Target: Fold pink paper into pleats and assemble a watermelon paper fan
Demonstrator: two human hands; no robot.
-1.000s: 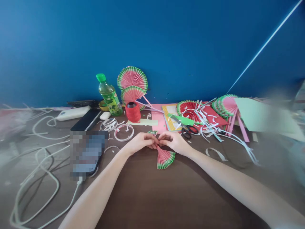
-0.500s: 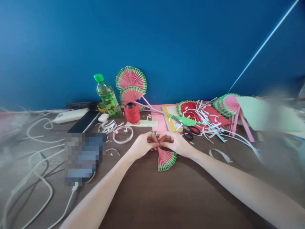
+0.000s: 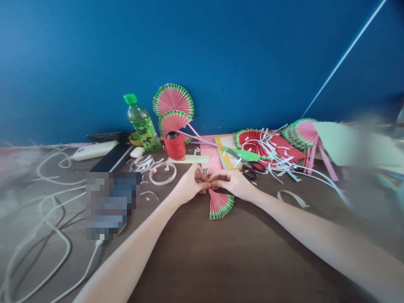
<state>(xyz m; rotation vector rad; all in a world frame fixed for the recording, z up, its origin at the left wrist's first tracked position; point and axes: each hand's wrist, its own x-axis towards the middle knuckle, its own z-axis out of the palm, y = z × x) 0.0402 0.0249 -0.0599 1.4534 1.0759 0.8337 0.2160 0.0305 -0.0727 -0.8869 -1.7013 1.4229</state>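
A pleated paper fan (image 3: 221,205), pink with a green and white edge, spreads toward me in a wedge just above the table. My left hand (image 3: 192,185) pinches its narrow middle from the left. From the right, my right hand (image 3: 232,184) pinches the same spot, fingertips meeting those of the left. A small part of the fan's other green-edged end shows behind the fingers. Whether a thread lies at the pinched middle is hidden by my fingers. Behind my hands stands a spool of red thread (image 3: 175,147).
Scissors (image 3: 249,169) and white paper strips (image 3: 268,143) lie behind my right hand. Rolls of tape (image 3: 162,173), a green-capped bottle (image 3: 145,128) and a phone (image 3: 115,202) with cables are to the left. Finished round fans (image 3: 173,101) lean on the blue wall (image 3: 221,50).
Both hands stay pinched at the fan's middle, with a slight shift of the fingers. The whole view has moved a little, so most things appear slightly higher.
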